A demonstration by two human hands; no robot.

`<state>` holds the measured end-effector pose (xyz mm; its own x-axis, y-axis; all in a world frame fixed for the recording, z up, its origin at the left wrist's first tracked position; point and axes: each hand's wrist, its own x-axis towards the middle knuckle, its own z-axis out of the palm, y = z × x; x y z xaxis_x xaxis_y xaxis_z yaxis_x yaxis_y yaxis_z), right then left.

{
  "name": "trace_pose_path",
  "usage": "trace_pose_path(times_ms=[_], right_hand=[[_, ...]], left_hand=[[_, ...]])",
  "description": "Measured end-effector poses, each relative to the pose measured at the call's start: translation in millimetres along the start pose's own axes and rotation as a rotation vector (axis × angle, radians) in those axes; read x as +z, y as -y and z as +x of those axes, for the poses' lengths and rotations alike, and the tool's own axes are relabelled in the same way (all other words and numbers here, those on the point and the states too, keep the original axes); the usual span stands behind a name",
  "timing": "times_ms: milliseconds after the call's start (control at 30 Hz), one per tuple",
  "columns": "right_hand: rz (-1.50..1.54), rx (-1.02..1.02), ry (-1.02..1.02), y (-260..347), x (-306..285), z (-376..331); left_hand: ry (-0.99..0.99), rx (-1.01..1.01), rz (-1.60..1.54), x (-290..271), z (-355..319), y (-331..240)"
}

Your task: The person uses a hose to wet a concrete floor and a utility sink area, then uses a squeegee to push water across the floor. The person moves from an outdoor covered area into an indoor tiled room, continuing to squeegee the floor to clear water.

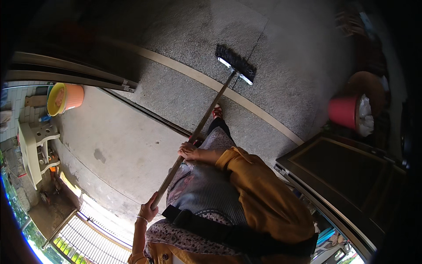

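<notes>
A long-handled push broom [210,113] slants across the view, its handle running from beside my body up to the far floor. Its wide head with dark bristles [236,61] rests on the speckled grey floor, just beyond a pale strip. My left hand [148,208], with a bracelet at the wrist, is wrapped round the handle near its upper end. Farther along, my right hand [188,152] grips the same handle in front of my waist. One red shoe [217,111] shows beside the handle.
A metal door track [145,112] crosses the floor at the left. Orange and yellow tubs [74,96] and a cream sink stand [33,149] are at the left wall. On the right are a red bin [343,112] with a white bag and a dark door panel [343,171].
</notes>
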<state>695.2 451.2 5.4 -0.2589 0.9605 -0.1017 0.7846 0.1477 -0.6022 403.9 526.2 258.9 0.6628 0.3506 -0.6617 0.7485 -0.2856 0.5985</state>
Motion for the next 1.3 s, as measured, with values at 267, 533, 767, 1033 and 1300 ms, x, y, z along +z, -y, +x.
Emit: trace_pose_path(times_ms=[267,533,767,1033,1300], right_hand=[[-0.030,0.180,-0.071,-126,-85,-38],[-0.236,0.435,-0.227,-314,-197,-136],[-0.237,0.274,-0.260,-351,-239,-145],[0.009,-0.085,-0.239,-231,-267,-88],[0.016,0.130,0.022,-332,-274,-130]], left_hand=[[0.049,0.057,0.160,3,132,-88],[0.076,0.278,0.094,49,315,-231],[0.033,0.201,0.124,24,337,-287],[0.097,0.045,0.233,-60,215,-283],[0.226,-0.071,0.220,-30,310,-350]])
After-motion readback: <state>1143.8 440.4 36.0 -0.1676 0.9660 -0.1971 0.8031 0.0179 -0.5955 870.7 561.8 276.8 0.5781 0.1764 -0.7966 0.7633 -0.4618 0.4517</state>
